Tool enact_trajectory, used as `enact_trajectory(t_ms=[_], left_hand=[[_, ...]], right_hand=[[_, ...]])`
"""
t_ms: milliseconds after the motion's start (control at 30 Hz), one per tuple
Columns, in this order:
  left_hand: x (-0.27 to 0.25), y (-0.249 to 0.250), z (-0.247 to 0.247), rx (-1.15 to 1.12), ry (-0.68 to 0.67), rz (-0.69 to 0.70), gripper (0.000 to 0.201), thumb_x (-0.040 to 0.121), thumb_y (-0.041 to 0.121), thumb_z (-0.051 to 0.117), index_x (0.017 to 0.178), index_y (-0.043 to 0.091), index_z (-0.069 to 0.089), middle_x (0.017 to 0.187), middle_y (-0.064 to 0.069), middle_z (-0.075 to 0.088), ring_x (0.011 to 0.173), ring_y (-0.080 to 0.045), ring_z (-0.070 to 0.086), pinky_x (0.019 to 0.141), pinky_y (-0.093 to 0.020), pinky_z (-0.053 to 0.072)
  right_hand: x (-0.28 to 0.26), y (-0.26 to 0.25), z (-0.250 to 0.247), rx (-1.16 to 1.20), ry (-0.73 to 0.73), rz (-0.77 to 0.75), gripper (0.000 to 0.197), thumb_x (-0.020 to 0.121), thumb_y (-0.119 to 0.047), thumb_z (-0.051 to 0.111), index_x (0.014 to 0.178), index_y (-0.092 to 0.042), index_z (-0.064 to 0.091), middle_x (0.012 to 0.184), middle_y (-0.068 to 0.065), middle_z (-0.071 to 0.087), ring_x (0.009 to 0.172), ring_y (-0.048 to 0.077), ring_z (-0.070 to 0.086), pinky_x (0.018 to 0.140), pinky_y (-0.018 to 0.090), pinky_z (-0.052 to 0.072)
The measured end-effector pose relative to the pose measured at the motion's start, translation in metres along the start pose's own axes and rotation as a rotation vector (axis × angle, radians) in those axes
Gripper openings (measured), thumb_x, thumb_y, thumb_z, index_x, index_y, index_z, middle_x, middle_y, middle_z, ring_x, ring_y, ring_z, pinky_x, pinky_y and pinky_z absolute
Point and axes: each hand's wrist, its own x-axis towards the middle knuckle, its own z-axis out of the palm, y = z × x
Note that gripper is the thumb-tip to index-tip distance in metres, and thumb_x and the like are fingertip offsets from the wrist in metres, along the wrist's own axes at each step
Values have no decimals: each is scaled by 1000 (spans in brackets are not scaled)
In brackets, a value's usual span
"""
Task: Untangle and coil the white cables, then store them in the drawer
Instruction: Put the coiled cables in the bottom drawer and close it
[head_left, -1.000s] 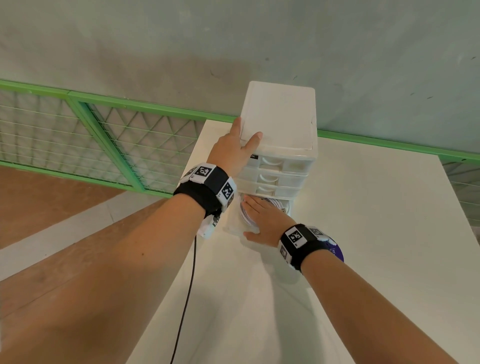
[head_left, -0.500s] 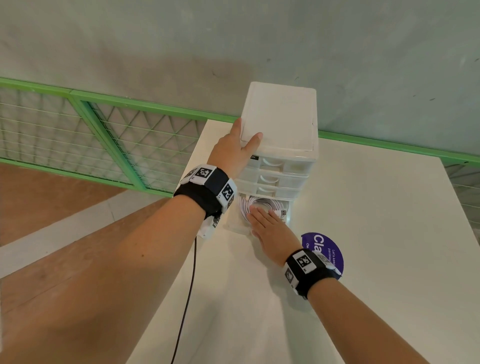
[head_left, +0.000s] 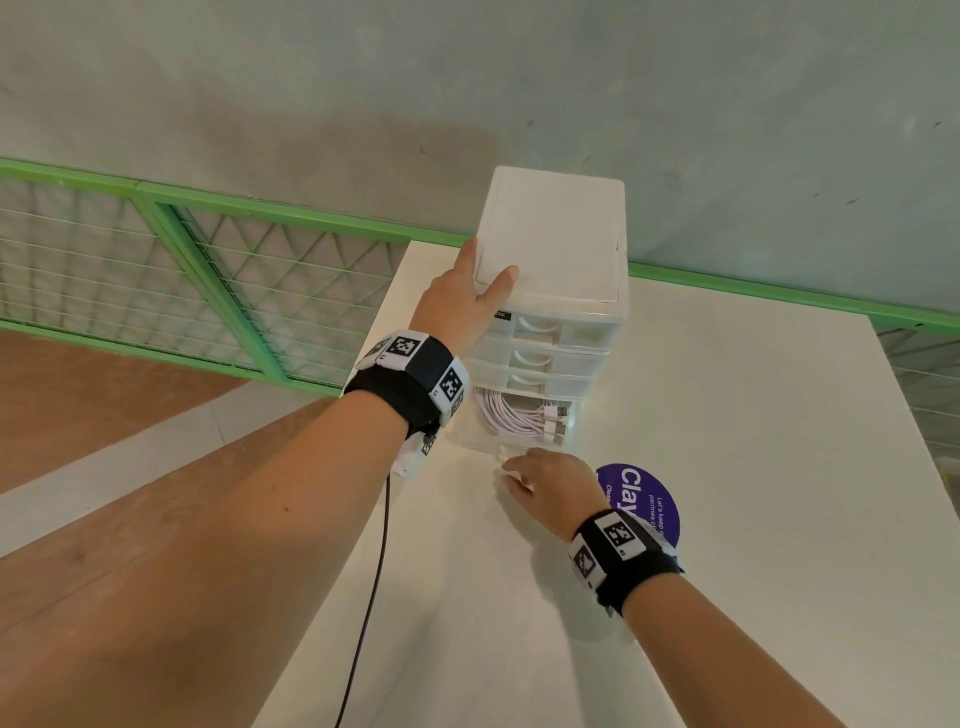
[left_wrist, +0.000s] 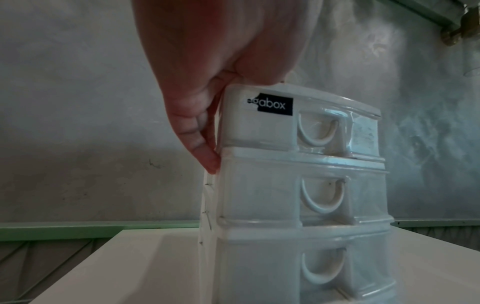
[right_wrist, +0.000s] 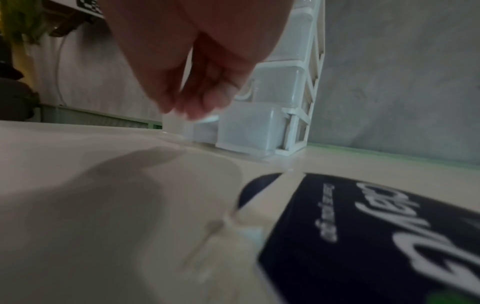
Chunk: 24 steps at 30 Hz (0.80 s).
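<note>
A white drawer unit (head_left: 556, 244) (left_wrist: 298, 185) stands at the far edge of the white table (head_left: 753, 545). Its bottom drawer (head_left: 467, 436) (right_wrist: 249, 125) is pulled out, and the coiled white cables (head_left: 511, 415) lie inside with their USB plugs to the right. My left hand (head_left: 462, 312) (left_wrist: 207, 72) grips the unit's top left corner, thumb on the lid and fingers down the side. My right hand (head_left: 545, 486) (right_wrist: 192, 61) is at the drawer's front, fingers curled together on its front edge.
A round purple sticker (head_left: 644, 499) (right_wrist: 376, 226) lies on the table just right of my right hand. A black cord (head_left: 374, 571) hangs from my left wrist past the table's left edge. A green mesh railing (head_left: 208, 270) and a grey wall stand behind.
My right hand lifted off the cables in the drawer and drew back to the drawer's front edge, uncovering the coil. My left hand stayed on the unit.
</note>
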Motion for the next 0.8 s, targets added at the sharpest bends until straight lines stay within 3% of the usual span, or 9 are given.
enact_trajectory(t_ms=[67, 200, 400, 533, 700, 800], left_hand=[[0, 0, 0, -5, -6, -1, 72, 94, 52, 39, 150, 15, 13, 147, -15, 40, 133, -30, 40, 106, -35, 33], [1, -2, -1, -12, -9, -1, 72, 93, 52, 40, 150, 16, 13, 148, -14, 39, 134, -29, 39, 106, -34, 32], [2, -2, -1, -13, -9, 3, 72, 93, 52, 40, 150, 16, 13, 147, -15, 40, 134, -29, 40, 105, -33, 33], [2, -3, -1, -1, -8, 8, 72, 93, 52, 40, 150, 16, 13, 146, -15, 42, 133, -29, 41, 104, -32, 33], [3, -4, -1, 3, -12, 14, 72, 93, 52, 40, 150, 16, 14, 147, -14, 41, 134, -29, 40, 105, -33, 32], [1, -3, -1, -11, -11, 5, 73, 92, 54, 41, 150, 18, 14, 149, -12, 39, 135, -28, 38, 106, -33, 32]], right_hand=[[4, 7, 2, -18, -80, 70, 25, 92, -25, 44, 99, -17, 67, 89, 5, 69, 82, 26, 64, 70, 36, 51], [20, 11, -3, 37, -63, 107, 35, 93, -18, 39, 122, -27, 57, 104, 9, 70, 90, 28, 64, 79, 37, 52], [36, 15, -15, 60, -154, 173, 39, 95, -17, 37, 131, -25, 49, 117, 11, 65, 102, 29, 60, 88, 38, 49], [45, 15, -20, 90, -222, 231, 46, 96, -15, 39, 141, -22, 35, 139, 7, 50, 122, 27, 50, 102, 37, 41], [52, 15, -23, 108, -251, 267, 45, 95, -14, 39, 140, -19, 37, 139, 7, 49, 123, 26, 50, 103, 38, 41], [51, 13, -22, 113, -297, 294, 49, 95, -15, 41, 143, -20, 30, 142, 7, 46, 124, 26, 49, 104, 36, 39]])
